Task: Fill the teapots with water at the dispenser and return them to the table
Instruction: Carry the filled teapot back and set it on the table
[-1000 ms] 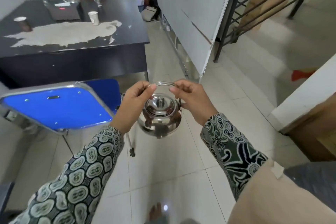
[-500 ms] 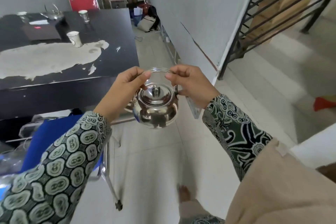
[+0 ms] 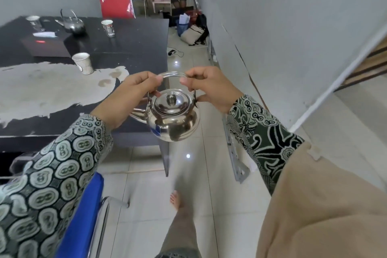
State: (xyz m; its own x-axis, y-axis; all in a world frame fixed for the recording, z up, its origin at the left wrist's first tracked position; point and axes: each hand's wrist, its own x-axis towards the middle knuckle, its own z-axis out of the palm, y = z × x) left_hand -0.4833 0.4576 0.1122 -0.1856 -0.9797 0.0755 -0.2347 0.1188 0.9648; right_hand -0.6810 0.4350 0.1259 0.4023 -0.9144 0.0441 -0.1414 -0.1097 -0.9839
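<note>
A shiny steel teapot (image 3: 173,119) with its lid on hangs in the air by the near right corner of the black table (image 3: 134,48), spout pointing left. My left hand (image 3: 134,94) pinches the left part of its arched wire handle, and my right hand (image 3: 207,88) pinches the right part. A second steel teapot (image 3: 72,24) stands upright at the far left of the table. The water dispenser is out of view.
Paper cups (image 3: 82,66) (image 3: 108,28) and a dark box (image 3: 46,45) sit on the table. A blue chair (image 3: 83,216) is at my lower left, a red chair (image 3: 116,4) behind the table. A white wall runs along the right; bags (image 3: 193,31) lie on the floor ahead.
I have walked closer to the table while carrying the teapot in both hands. The second teapot on the table has come into view, and the blue chair has dropped to my lower left.
</note>
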